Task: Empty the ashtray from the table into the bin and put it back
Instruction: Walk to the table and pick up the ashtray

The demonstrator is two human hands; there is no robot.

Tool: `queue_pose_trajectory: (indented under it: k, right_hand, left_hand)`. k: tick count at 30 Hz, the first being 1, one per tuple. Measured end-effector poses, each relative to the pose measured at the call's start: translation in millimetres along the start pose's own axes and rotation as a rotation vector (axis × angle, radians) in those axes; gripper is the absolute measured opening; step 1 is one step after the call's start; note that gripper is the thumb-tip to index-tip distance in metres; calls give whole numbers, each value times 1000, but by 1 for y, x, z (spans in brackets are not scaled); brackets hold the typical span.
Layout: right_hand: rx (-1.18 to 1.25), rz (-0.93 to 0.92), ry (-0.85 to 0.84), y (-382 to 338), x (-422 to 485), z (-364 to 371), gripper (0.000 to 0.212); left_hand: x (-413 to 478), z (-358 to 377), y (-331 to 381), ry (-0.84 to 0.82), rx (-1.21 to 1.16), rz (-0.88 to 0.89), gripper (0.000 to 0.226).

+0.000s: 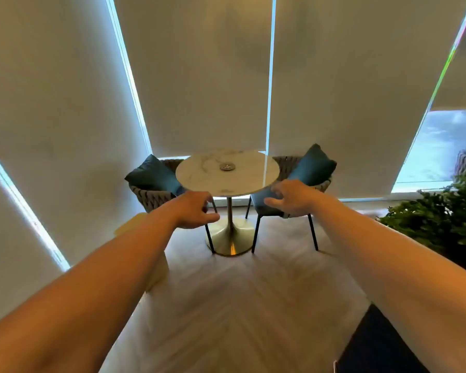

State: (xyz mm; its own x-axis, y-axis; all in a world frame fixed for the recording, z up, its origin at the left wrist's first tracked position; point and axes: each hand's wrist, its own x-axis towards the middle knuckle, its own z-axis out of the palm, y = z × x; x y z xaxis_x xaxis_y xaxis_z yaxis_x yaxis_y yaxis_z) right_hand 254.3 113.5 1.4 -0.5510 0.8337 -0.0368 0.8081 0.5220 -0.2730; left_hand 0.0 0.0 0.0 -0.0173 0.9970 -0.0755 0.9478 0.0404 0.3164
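The left hand (193,210) reaches forward with fingers loosely curled, grasping nothing. Beyond it, the small metal ashtray (227,166) sits near the middle of the round marble counter (199,179). The right hand (291,197) hangs empty, fingers spread, near the counter's right edge.

The ashtray (227,166) sits on the table (199,181), a chair (156,192) at each side.

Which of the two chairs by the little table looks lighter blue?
The chair behind the right hand; its cushion looks brighter blue than the darker one opposite.
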Motion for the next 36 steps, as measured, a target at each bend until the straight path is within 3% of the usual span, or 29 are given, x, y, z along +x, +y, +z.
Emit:
queue_pose_trajectory:
  k: [3, 7, 15, 26, 36]
  right_hand:
    - [8, -18, -57, 4, 7, 29, 50]
    - [86, 27, -153, 18, 21, 87, 67]
    - [143, 44, -353, 70, 97, 177, 67]
    - [232, 69, -503, 131, 225, 189, 69]
    - [266, 105, -535, 154, 383, 197, 64]
  left_hand:
    - [11, 29, -11, -57, 7, -42, 63]
    - [33, 82, -30, -154, -19, -84, 62]
    - [113, 154, -57, -339, -67, -157, 60]
    - [241, 168, -66, -385, -261, -264, 62]
    - [394, 167, -150, -378, -328, -273, 64]
